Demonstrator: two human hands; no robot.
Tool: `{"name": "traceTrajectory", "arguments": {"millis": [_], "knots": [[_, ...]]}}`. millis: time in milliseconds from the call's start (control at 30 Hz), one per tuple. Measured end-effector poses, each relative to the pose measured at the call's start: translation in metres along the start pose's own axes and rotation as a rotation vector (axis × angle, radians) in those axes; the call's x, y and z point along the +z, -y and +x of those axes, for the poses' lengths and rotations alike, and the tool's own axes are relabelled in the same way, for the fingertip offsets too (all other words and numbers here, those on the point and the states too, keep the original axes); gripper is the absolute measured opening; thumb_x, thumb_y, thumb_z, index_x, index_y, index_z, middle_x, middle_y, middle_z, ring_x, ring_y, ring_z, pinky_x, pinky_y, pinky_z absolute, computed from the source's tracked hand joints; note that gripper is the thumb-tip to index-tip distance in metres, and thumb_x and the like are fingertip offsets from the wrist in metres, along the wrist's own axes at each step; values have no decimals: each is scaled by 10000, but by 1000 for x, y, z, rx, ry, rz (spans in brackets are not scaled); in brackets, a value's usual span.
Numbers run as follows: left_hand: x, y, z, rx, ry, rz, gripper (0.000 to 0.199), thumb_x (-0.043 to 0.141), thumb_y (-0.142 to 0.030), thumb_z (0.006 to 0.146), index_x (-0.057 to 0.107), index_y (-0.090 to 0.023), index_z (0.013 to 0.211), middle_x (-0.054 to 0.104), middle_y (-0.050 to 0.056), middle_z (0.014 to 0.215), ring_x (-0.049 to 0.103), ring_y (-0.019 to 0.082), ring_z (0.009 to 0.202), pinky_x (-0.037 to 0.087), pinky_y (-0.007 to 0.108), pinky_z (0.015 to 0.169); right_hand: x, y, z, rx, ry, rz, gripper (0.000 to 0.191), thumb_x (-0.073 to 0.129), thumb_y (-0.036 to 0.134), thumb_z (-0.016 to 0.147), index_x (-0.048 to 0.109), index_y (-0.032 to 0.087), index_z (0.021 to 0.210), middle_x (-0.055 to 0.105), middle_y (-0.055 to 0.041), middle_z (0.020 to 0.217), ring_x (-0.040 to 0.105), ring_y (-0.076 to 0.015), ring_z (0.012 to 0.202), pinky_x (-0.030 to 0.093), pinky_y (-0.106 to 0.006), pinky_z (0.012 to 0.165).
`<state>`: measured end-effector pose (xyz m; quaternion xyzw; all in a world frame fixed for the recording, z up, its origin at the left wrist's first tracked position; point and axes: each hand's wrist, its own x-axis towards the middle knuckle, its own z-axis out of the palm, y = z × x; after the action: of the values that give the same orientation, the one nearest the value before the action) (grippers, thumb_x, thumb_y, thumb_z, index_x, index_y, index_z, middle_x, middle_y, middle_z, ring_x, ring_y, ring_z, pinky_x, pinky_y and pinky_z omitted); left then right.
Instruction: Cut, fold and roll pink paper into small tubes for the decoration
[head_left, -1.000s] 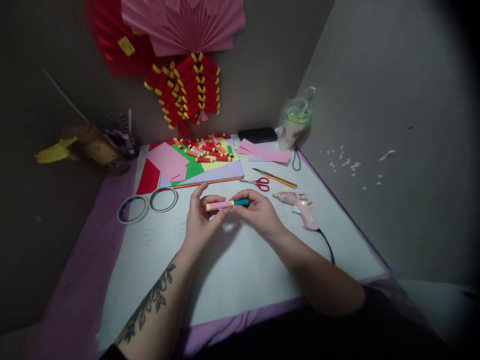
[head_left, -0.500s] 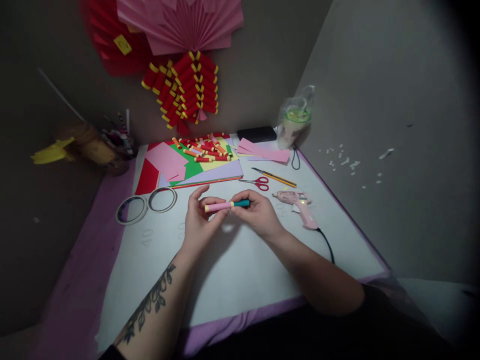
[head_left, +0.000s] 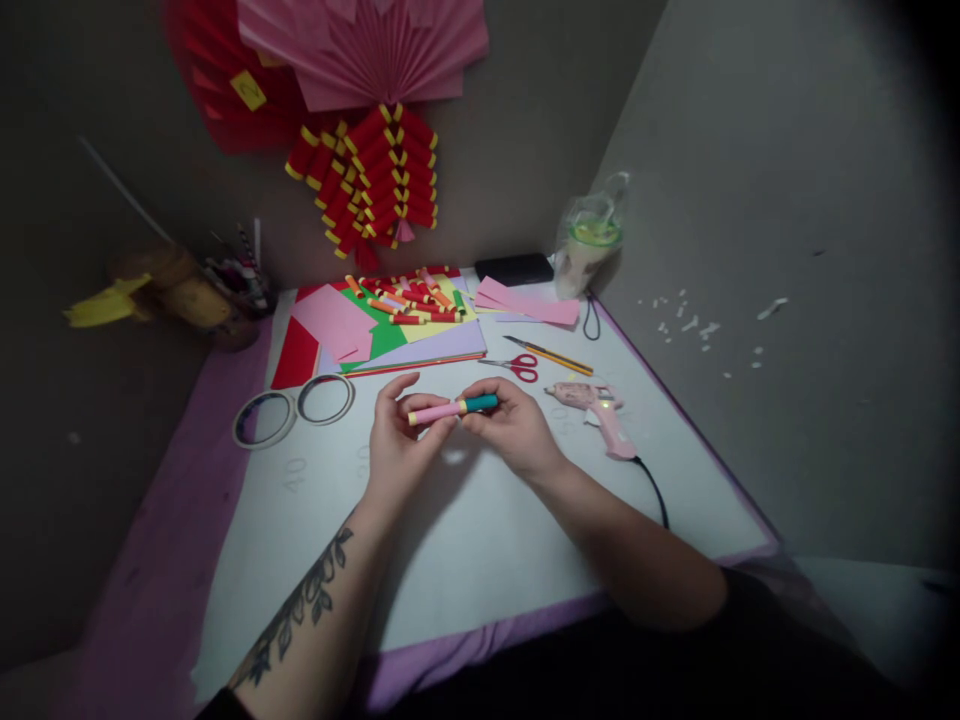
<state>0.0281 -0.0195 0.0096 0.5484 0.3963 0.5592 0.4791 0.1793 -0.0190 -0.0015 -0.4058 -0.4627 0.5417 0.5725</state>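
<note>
A pink paper tube (head_left: 436, 412) with yellow bands at its ends lies nearly level above the white table covering. My left hand (head_left: 405, 435) grips its left part between thumb and fingers. Out of its right end comes a teal marker (head_left: 482, 402), and my right hand (head_left: 510, 425) holds that between thumb and fingers. The fingertips of both hands are close together at the middle. Red-handled scissors (head_left: 525, 368) lie just beyond my right hand.
A pink glue gun (head_left: 611, 420) with a black cord lies to the right, near a yellow cutter (head_left: 559, 358). Two tape rolls (head_left: 325, 399) are at the left. Behind are coloured paper sheets (head_left: 435, 347), small paper tubes (head_left: 406, 320), a black phone (head_left: 514, 269) and a bagged cup (head_left: 589, 250).
The tube and marker have tilted slightly, and a little more of the marker's left part shows. Both hands keep their hold in nearly the same place.
</note>
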Motion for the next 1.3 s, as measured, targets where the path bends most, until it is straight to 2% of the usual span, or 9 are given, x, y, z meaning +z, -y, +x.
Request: {"name": "traceTrajectory", "arguments": {"millis": [500, 667, 833, 967, 1133, 1200, 1300], "knots": [[2, -5, -3, -14, 6, -21, 560, 781, -211, 682, 442, -210, 1127, 717, 28, 859, 694, 172, 817, 536, 313, 771, 2, -1, -5, -76, 2, 49, 224, 771, 275, 694, 596, 218, 821, 635, 6, 830, 584, -133, 768, 471, -271, 731], [1, -7, -3, -27, 1, -21, 578, 778, -217, 683, 433, -213, 1147, 721, 31, 869, 694, 182, 827, 532, 315, 765, 3, -5, -4, -39, -40, 3, 275, 767, 327, 682, 589, 221, 864, 607, 5, 838, 571, -139, 774, 478, -271, 728], [-1, -7, -1, -38, -21, -42, 629, 783, -225, 675, 421, -213, 1189, 715, 35, 869, 693, 181, 819, 526, 311, 757, 3, -1, -5, -46, -16, -61, 262, 762, 331, 685, 601, 215, 856, 627, 1, 839, 579, -148, 772, 472, -282, 733], [-1, -2, 0, -94, -41, -160, 672, 782, -223, 680, 403, -228, 1235, 714, 17, 848, 687, 176, 870, 508, 331, 831, 6, 0, -9, -92, -13, -147, 210, 749, 281, 704, 595, 213, 831, 622, 7, 794, 573, -145, 746, 456, -271, 701], [-1, 5, 0, -185, -29, -237, 598, 760, -276, 718, 438, -238, 1220, 715, 31, 884, 673, 190, 926, 496, 373, 867, 12, -3, -15, -132, -63, -248, 186, 714, 245, 723, 554, 221, 814, 605, 13, 777, 587, -148, 745, 467, -274, 694], [-2, 8, 1, -196, -39, -248, 547, 742, -296, 741, 450, -242, 1200, 706, 37, 906, 671, 180, 907, 500, 370, 861, 14, -3, -16, -108, -30, -248, 226, 727, 273, 709, 556, 223, 847, 613, 5, 806, 598, -153, 765, 476, -278, 700], [-6, 11, 5, -178, -67, -265, 505, 728, -311, 758, 457, -256, 1180, 688, 25, 933, 662, 158, 906, 498, 349, 875, 14, 0, -16, 30, 109, -173, 259, 669, 334, 755, 559, 219, 959, 632, -1, 800, 603, -138, 700, 486, -268, 640]]}}
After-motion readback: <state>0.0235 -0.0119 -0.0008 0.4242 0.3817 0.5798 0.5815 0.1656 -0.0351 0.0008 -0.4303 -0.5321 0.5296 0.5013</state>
